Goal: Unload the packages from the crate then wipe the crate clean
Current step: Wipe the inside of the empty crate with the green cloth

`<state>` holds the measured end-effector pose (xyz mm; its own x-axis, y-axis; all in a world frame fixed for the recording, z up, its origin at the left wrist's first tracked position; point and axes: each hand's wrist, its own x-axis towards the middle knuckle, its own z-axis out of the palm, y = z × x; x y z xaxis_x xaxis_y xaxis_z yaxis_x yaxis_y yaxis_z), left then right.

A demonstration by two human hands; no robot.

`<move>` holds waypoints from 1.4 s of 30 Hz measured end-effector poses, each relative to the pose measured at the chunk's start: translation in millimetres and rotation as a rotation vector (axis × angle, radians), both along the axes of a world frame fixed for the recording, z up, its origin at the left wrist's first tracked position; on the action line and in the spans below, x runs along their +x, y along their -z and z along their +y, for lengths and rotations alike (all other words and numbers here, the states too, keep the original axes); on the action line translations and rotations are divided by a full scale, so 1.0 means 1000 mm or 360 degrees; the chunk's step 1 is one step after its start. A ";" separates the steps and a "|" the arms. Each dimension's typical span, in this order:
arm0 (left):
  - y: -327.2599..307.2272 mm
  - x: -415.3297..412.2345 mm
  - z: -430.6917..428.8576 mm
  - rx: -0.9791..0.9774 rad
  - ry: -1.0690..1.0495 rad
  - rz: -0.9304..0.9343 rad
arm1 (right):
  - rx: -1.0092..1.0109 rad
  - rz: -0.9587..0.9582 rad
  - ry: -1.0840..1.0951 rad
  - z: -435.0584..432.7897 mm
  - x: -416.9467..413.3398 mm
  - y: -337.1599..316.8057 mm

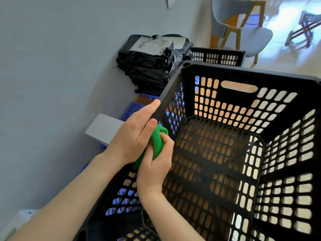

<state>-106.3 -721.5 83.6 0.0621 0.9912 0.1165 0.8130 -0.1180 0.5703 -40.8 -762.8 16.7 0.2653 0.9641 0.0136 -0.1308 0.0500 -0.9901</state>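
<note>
A black slotted plastic crate (243, 73) fills the right of the view, with nothing lying inside it. My right hand (154, 164) grips a bunched green cloth (157, 141) against the crate's left rim. My left hand (133, 133) lies over that rim with straight fingers along the outside, its thumb touching the cloth. A stack of black plastic-wrapped packages (147, 61) with a white label on top sits beyond the crate's far left corner, against the wall.
A second black crate (217, 56) stands behind the first. A white box (102, 129) and blue slotted plastic (132, 108) lie to the left, by the pale wall. A grey chair (239, 30) with wooden legs stands at the far right.
</note>
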 end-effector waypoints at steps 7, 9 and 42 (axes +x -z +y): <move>0.001 0.001 0.001 -0.0012 0.0013 0.0013 | -0.0300 -0.0479 -0.0283 -0.022 0.014 0.079; 0.000 0.000 0.001 -0.0013 0.0007 0.0028 | -0.0722 -0.0599 -0.0434 -0.033 0.018 0.102; 0.004 -0.003 0.002 -0.0015 0.0022 0.0087 | -0.0640 -0.0560 -0.0479 -0.058 0.008 0.067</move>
<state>-109.1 -719.7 80.0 0.0816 0.9913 0.1034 0.8413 -0.1242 0.5261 -33.2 -821.1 -50.7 0.0265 0.9438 -0.3294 0.2573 -0.3248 -0.9101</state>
